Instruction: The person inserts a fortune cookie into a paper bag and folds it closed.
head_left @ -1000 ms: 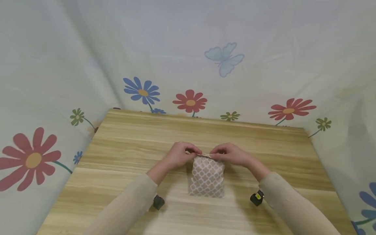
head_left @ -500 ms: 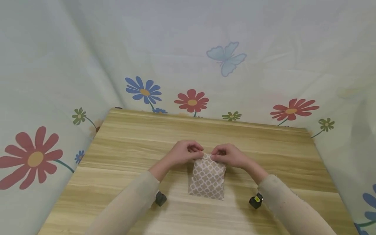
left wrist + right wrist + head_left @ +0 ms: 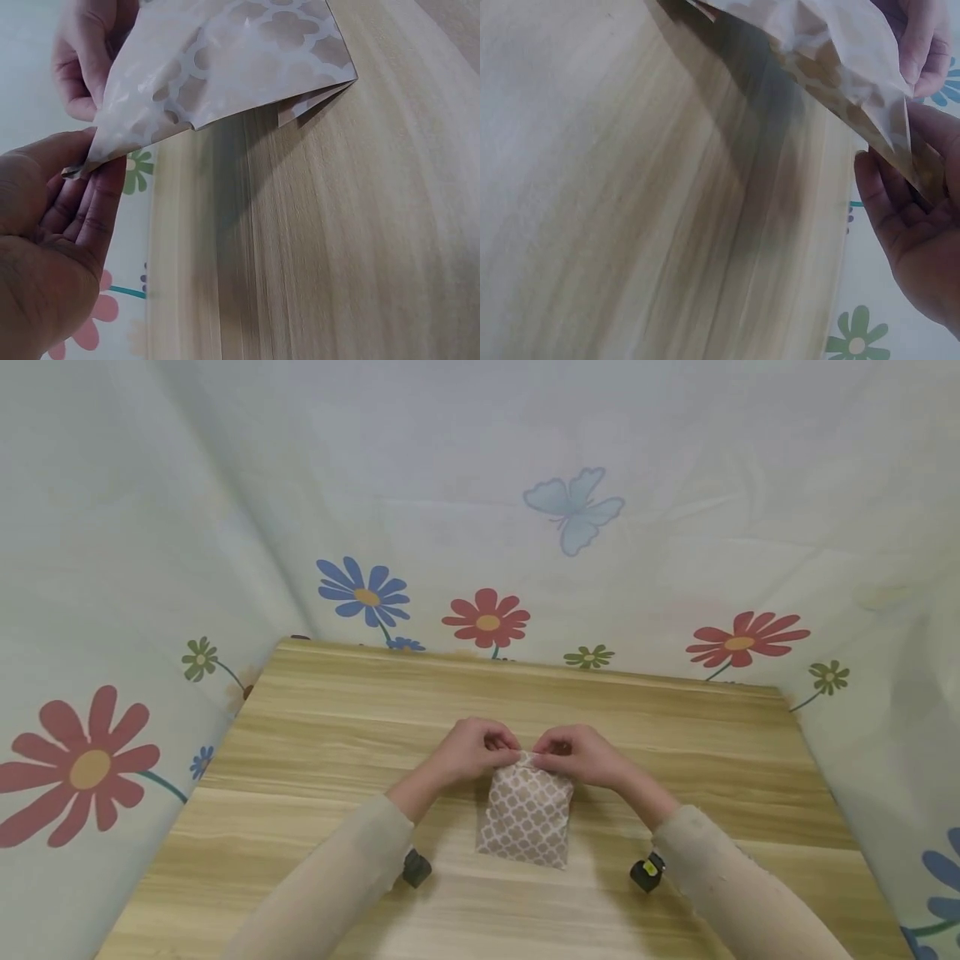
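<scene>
A small tan paper bag (image 3: 525,814) with a white lattice pattern stands on the table between both hands. Its top edge is folded over, and the sides taper toward that edge. My left hand (image 3: 468,752) pinches the left end of the top edge between thumb and fingers. At the right end, my right hand (image 3: 585,756) pinches the same edge. In the left wrist view the bag (image 3: 225,67) shows a creased side fold near its bottom corner. The right wrist view shows the paper (image 3: 840,60) crumpled near the fingers. What the bag contains is hidden.
The wood-grain table (image 3: 360,693) spreads around the bag. Behind and beside it hangs a pale cloth (image 3: 420,485) printed with flowers and a butterfly. Black wrist cameras (image 3: 647,872) sit under both sleeves.
The bag's top edge has turned over toward the person, showing a narrow patterned fold. Both hands have drawn slightly closer together along it.
</scene>
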Tool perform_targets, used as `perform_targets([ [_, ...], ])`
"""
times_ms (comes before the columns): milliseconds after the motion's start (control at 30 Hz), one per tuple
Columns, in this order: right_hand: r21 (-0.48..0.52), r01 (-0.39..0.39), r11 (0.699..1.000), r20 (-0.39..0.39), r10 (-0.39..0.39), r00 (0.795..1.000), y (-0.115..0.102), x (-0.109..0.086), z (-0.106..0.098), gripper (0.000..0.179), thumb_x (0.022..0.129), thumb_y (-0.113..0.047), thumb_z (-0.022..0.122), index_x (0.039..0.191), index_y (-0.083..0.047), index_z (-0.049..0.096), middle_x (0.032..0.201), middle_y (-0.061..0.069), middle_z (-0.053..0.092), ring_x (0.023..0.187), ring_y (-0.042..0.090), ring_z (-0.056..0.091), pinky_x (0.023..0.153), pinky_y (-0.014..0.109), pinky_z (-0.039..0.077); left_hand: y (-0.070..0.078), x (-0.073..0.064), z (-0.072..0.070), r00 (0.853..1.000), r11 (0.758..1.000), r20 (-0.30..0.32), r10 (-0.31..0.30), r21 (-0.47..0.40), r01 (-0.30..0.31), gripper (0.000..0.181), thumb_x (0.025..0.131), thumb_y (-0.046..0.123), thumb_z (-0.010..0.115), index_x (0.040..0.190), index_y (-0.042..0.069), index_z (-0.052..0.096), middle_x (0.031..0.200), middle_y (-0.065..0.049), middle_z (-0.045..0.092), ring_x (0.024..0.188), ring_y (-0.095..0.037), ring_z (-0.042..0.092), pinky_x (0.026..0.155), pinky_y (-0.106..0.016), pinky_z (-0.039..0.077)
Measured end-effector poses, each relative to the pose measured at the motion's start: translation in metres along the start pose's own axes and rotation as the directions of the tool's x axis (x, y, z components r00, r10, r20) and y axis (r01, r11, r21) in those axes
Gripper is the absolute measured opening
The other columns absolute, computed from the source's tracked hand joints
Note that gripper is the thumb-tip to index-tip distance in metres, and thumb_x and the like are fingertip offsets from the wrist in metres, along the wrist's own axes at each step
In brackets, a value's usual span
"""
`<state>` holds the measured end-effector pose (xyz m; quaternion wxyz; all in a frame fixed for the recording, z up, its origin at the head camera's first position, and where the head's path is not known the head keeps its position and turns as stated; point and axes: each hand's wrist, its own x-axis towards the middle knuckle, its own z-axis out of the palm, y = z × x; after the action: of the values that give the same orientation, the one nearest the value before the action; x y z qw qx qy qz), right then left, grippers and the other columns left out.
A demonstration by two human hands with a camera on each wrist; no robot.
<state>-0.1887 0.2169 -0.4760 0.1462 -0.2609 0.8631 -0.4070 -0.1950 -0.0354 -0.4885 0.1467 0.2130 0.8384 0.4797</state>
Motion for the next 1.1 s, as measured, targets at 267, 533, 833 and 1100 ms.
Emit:
perform_targets([
  [267, -0.03, 0.03, 0.999, -0.055, -0.032, 0.998, -0.001, 0.003, 0.006, 0.004, 0.098, -0.016, 0.078, 0.099, -0.011, 0.079, 0.092, -0.004, 0.076, 0.085, 0.012, 0.068, 0.08, 0.029, 0.057, 0.0, -0.002, 0.0, 0.999, 0.999, -0.028, 0.036, 0.036, -0.035, 0.005, 0.096, 0.016, 0.08, 0.099, 0.012, 0.081, 0.087, 0.007, 0.074, 0.083, -0.012, 0.066, 0.077, -0.028, 0.056],
  [533, -0.063, 0.066, 0.996, -0.096, -0.072, 0.993, 0.001, 0.003, 0.013, 0.004, 0.1, -0.014, 0.076, 0.098, -0.012, 0.079, 0.094, -0.005, 0.075, 0.092, 0.012, 0.07, 0.089, 0.034, 0.059, 0.001, -0.001, 0.004, 0.993, 0.992, -0.066, 0.096, 0.094, -0.089, 0.005, 0.097, 0.012, 0.078, 0.092, 0.014, 0.078, 0.086, 0.007, 0.072, 0.081, -0.009, 0.066, 0.075, -0.027, 0.058],
  [833, -0.081, 0.055, 0.995, -0.104, -0.064, 0.993, 0.003, -0.002, 0.008, 0.006, 0.101, -0.014, 0.074, 0.099, -0.014, 0.08, 0.098, -0.003, 0.077, 0.097, 0.016, 0.072, 0.09, 0.038, 0.059, -0.005, -0.006, 0.001, 0.991, 0.996, -0.109, 0.071, 0.053, -0.065, 0.006, 0.098, 0.013, 0.078, 0.094, 0.017, 0.079, 0.089, 0.008, 0.073, 0.084, -0.011, 0.066, 0.078, -0.028, 0.058],
  [1100, -0.042, 0.019, 0.999, -0.143, -0.025, 0.989, 0.002, -0.009, 0.003, 0.008, 0.102, -0.012, 0.073, 0.101, -0.013, 0.081, 0.096, -0.004, 0.076, 0.092, 0.013, 0.07, 0.085, 0.032, 0.059, -0.003, -0.008, -0.005, 0.989, 0.994, -0.121, 0.089, 0.075, -0.081, 0.006, 0.099, 0.013, 0.078, 0.094, 0.016, 0.079, 0.089, 0.007, 0.074, 0.084, -0.011, 0.067, 0.078, -0.028, 0.058],
])
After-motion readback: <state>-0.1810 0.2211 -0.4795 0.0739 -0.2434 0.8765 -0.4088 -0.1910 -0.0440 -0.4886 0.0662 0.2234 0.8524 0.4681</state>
